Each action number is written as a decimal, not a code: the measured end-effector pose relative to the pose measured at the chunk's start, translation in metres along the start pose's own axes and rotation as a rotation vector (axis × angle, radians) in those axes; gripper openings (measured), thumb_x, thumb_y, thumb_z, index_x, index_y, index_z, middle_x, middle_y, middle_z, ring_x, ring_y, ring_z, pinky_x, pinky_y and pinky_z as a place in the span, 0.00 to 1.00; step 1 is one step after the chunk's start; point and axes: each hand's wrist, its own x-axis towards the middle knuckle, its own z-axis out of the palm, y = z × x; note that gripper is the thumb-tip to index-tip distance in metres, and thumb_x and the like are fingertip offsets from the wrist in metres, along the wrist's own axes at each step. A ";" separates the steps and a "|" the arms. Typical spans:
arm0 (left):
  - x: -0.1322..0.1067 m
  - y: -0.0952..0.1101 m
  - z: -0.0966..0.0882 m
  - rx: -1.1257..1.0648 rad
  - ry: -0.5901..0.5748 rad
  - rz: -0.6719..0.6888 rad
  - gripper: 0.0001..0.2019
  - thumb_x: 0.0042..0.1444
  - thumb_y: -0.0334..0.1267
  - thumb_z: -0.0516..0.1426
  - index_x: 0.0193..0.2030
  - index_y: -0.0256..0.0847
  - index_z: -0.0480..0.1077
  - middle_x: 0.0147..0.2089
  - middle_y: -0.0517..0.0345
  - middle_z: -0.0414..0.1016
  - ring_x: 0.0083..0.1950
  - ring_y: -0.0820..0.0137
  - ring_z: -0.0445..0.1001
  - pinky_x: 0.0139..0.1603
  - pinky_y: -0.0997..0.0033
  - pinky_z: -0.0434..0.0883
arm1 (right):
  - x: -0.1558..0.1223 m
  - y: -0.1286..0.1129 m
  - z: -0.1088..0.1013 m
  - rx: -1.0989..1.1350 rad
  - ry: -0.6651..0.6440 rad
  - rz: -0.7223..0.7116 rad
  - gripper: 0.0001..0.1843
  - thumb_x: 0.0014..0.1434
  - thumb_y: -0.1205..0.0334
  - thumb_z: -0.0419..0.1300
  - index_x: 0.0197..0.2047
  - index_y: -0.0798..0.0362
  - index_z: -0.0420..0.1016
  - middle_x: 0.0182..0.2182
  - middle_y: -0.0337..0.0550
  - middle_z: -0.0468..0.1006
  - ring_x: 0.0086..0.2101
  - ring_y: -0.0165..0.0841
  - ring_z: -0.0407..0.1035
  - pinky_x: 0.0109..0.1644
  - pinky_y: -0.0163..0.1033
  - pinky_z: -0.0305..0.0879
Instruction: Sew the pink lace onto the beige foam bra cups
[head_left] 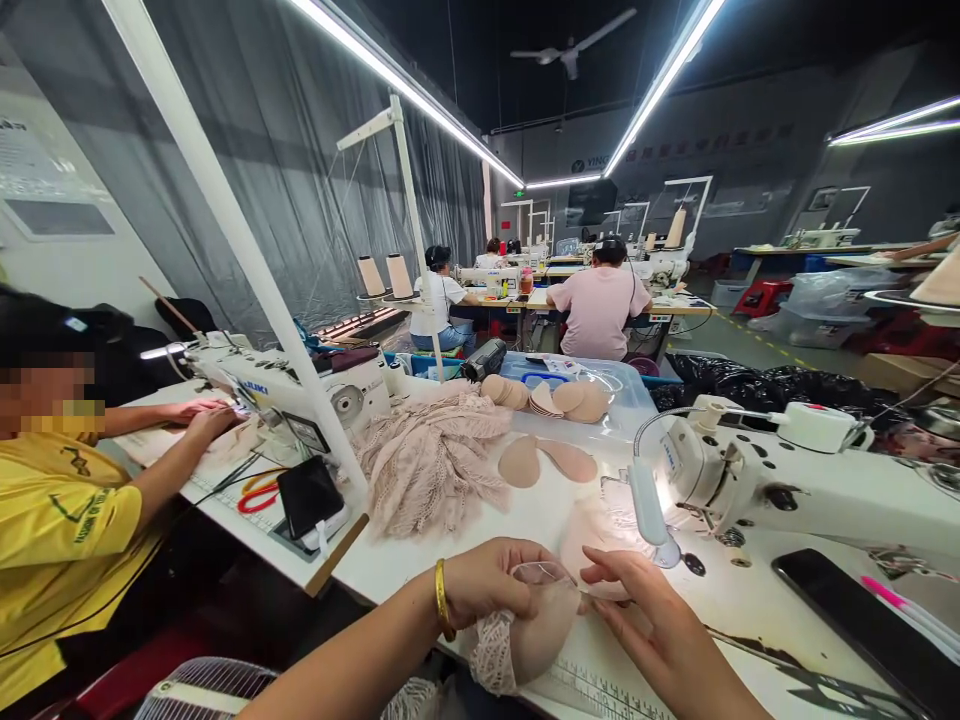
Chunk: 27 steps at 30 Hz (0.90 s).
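Observation:
My left hand (495, 585), with a gold bangle on the wrist, is closed around the upper left edge of a beige bra cup (551, 625). Patterned lace (493, 650) hangs from the cup's lower left side. At the cup's right edge, my right hand (649, 610) has its index finger and thumb on the thin beige material. Just behind my hands, more sheer beige fabric (581, 530) lies under the lit needle area of a white sewing machine (757, 475). Two loose beige cup pads (519, 462) rest farther back, beside a heap of beige lace (427, 460).
A clear plastic bin lid (630, 385) holds stacked cup pads (574, 402). On the right lie a black phone (840, 620), a pink-tipped pen (883, 592) and dark scissors (847, 695). At left, a co-worker in a yellow shirt (75, 540) uses another sewing machine (300, 380). A white pole (247, 260) rises between us.

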 end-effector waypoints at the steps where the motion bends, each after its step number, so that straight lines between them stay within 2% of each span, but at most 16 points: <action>1: -0.001 -0.002 -0.001 -0.005 0.002 -0.001 0.26 0.35 0.28 0.68 0.47 0.38 0.83 0.45 0.51 0.85 0.48 0.62 0.80 0.51 0.67 0.72 | -0.001 -0.001 0.001 -0.004 -0.006 -0.005 0.20 0.74 0.54 0.57 0.67 0.41 0.72 0.51 0.49 0.84 0.52 0.43 0.79 0.56 0.51 0.78; 6: -0.002 -0.010 -0.005 -0.023 -0.033 0.016 0.29 0.36 0.25 0.66 0.51 0.40 0.83 0.49 0.52 0.86 0.48 0.65 0.81 0.47 0.71 0.72 | -0.006 0.000 0.004 -0.008 0.017 -0.016 0.19 0.75 0.56 0.56 0.66 0.38 0.71 0.49 0.44 0.83 0.51 0.39 0.79 0.56 0.48 0.78; 13: -0.008 -0.010 -0.004 -0.037 -0.096 0.061 0.29 0.39 0.25 0.65 0.53 0.39 0.82 0.52 0.50 0.85 0.54 0.61 0.81 0.51 0.68 0.72 | -0.008 0.004 0.011 0.071 -0.026 0.061 0.18 0.76 0.57 0.51 0.65 0.39 0.71 0.52 0.46 0.81 0.52 0.39 0.78 0.56 0.48 0.78; 18: -0.017 -0.010 -0.004 -0.069 -0.108 0.072 0.27 0.41 0.27 0.69 0.52 0.39 0.82 0.53 0.48 0.85 0.54 0.60 0.82 0.53 0.65 0.72 | -0.009 0.009 0.017 0.082 -0.053 0.017 0.18 0.76 0.59 0.49 0.64 0.40 0.71 0.53 0.46 0.81 0.52 0.39 0.79 0.56 0.49 0.78; 20: -0.019 -0.012 -0.005 -0.091 -0.091 0.070 0.25 0.41 0.30 0.72 0.50 0.39 0.81 0.51 0.47 0.85 0.53 0.59 0.82 0.54 0.64 0.73 | -0.008 0.008 0.020 0.064 -0.063 -0.012 0.18 0.76 0.60 0.49 0.63 0.41 0.71 0.52 0.46 0.82 0.52 0.39 0.79 0.57 0.49 0.78; 23: -0.022 -0.017 -0.007 -0.084 0.002 0.023 0.26 0.39 0.36 0.77 0.49 0.39 0.81 0.45 0.52 0.85 0.45 0.64 0.81 0.49 0.68 0.73 | -0.008 0.003 0.020 -0.046 -0.047 -0.069 0.18 0.76 0.59 0.51 0.64 0.40 0.72 0.56 0.46 0.81 0.57 0.41 0.77 0.60 0.52 0.76; 25: -0.024 -0.018 -0.008 -0.066 0.064 -0.016 0.28 0.37 0.39 0.79 0.47 0.38 0.81 0.43 0.55 0.83 0.39 0.69 0.78 0.45 0.72 0.72 | -0.013 0.003 0.012 -0.175 -0.018 -0.127 0.21 0.75 0.56 0.56 0.69 0.39 0.69 0.62 0.47 0.78 0.63 0.46 0.72 0.65 0.57 0.73; 27: -0.028 -0.017 -0.009 -0.054 0.092 -0.032 0.28 0.36 0.41 0.80 0.46 0.37 0.81 0.41 0.56 0.82 0.37 0.72 0.76 0.42 0.74 0.71 | -0.026 0.012 -0.005 -0.309 0.016 -0.146 0.26 0.73 0.53 0.59 0.72 0.36 0.66 0.65 0.48 0.76 0.65 0.50 0.70 0.65 0.61 0.72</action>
